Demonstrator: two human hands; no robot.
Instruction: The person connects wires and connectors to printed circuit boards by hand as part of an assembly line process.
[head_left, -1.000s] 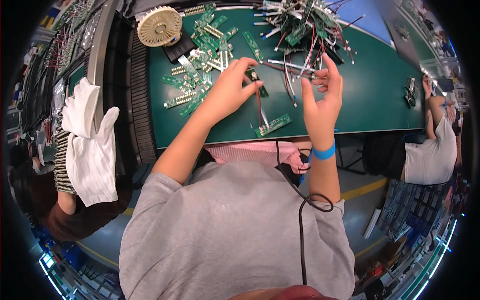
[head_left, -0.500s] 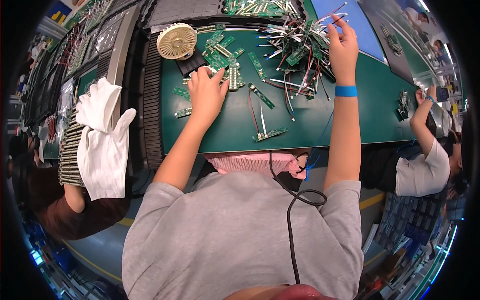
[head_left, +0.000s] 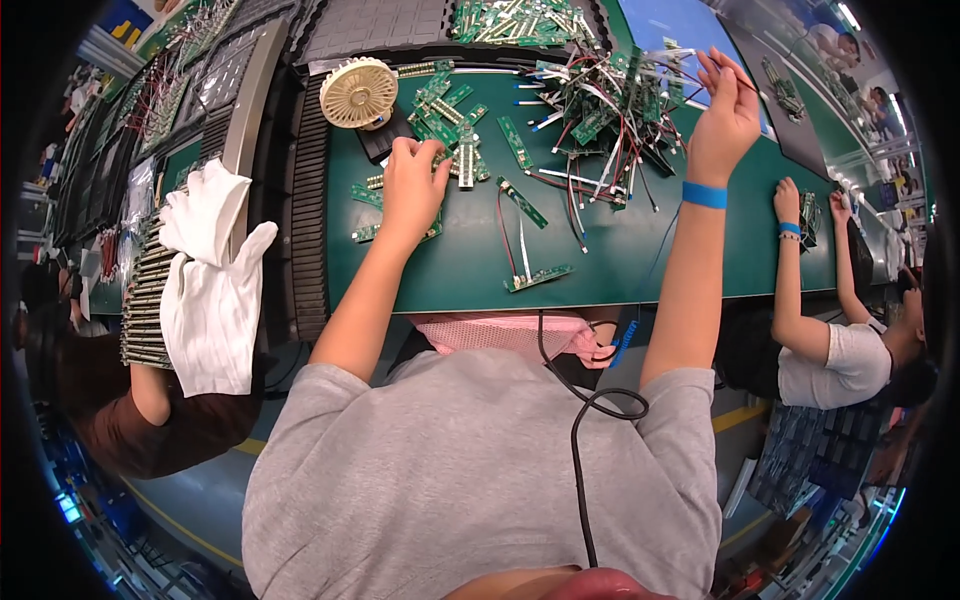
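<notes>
My left hand is over the left edge of a loose pile of narrow green circuit boards. Its fingers are bent, with the thumb apart from them; nothing held shows. Farther right, my right hand is raised beside a tangled heap of boards with wires. Its fingertips are closed on a thin dark red wire, which stretches toward the heap. Between the hands and nearer me lie a wired board and another board, linked by red and white leads.
A cream fan stands left of the loose boards. White gloves hang over a rack at the left. A tray of boards and a blue sheet are at the back. Another person's arms work at the right.
My right hand has moved right and slightly nearer me, drawing the wire away from the heap. My left hand has shifted only slightly. The co-worker's arms at the right have moved.
</notes>
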